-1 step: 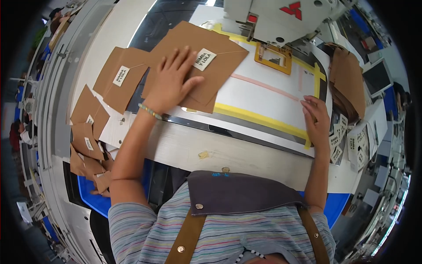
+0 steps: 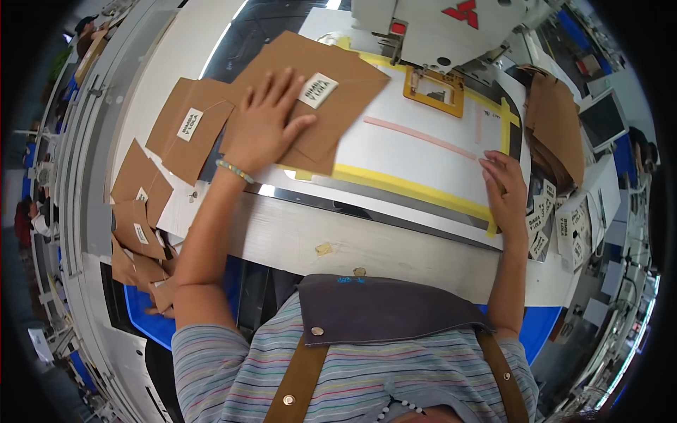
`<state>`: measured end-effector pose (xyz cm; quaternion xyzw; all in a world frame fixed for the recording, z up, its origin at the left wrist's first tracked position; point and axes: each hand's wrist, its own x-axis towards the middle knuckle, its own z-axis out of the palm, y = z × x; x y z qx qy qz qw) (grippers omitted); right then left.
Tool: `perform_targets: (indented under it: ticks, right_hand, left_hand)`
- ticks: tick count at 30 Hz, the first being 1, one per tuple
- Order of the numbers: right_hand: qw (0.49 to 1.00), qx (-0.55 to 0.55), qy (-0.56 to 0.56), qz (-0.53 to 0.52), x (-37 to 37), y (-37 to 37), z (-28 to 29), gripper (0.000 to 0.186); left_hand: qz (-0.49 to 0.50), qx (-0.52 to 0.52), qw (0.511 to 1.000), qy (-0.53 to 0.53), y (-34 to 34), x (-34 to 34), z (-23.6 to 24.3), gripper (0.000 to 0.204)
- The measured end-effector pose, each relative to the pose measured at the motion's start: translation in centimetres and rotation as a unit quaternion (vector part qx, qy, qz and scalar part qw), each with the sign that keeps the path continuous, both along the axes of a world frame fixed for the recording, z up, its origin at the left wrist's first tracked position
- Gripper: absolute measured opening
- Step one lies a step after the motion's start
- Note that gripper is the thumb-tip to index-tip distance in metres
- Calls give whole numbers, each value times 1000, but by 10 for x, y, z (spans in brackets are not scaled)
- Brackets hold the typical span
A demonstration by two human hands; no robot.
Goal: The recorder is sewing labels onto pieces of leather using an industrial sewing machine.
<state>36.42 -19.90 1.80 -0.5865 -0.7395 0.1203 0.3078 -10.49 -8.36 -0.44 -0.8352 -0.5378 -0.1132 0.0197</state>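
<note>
My left hand point(image 2: 264, 123) lies flat, fingers spread, on brown leather-like panels point(image 2: 345, 74) that overlap the left part of a white sheet. A cream printed label point(image 2: 318, 89) sits on the top panel, just right of my fingers. My right hand point(image 2: 505, 187) rests at the right side of the white sheet point(image 2: 416, 158), fingers loosely bent and apart, holding nothing that I can see. Yellow tape point(image 2: 395, 186) borders the sheet, and a pink strip point(image 2: 423, 137) crosses it. Beyond it, a yellow metal frame point(image 2: 456, 102) sits under a sewing machine head point(image 2: 437, 35).
Another labelled brown panel point(image 2: 180, 144) lies left of my left hand, with smaller labelled pieces point(image 2: 138, 231) below it, some over a blue bin point(image 2: 144, 314). On the right are stacked brown pieces point(image 2: 557, 127), loose cream labels point(image 2: 539, 218) and a small screen point(image 2: 604, 121).
My left hand and the brown panels under it have slid slightly to the left. The whole view has shifted a little as well. My right hand stays in about the same place.
</note>
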Motion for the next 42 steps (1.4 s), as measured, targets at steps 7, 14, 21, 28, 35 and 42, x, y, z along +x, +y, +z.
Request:
perform_targets:
  ticks: [7, 14, 21, 28, 35, 42]
  right_hand:
    - [1000, -7, 7, -6, 8, 0, -1, 26]
    - [999, 32, -26, 28, 19, 3, -5, 25]
    - [999, 18, -26, 19, 26, -15, 13, 24]
    - [978, 125, -147, -73, 70, 9, 69, 27]
    - [919, 188, -291, -190, 125, 27, 45, 27]
    - [920, 203, -286, -175, 127, 32, 47, 28]
  left_hand:
    - [145, -23, 989, -18, 71, -110, -42, 75]
    - [195, 35, 977, -75, 72, -299, -101, 39]
    - [315, 199, 907, 197, 50, -213, -50, 53]
    - [-56, 69, 987, -132, 0, -6, 10, 54]
    - [-132, -2, 991, -18, 52, 31, -15, 63]
    - [-156, -12, 987, -19, 84, 13, -7, 65]
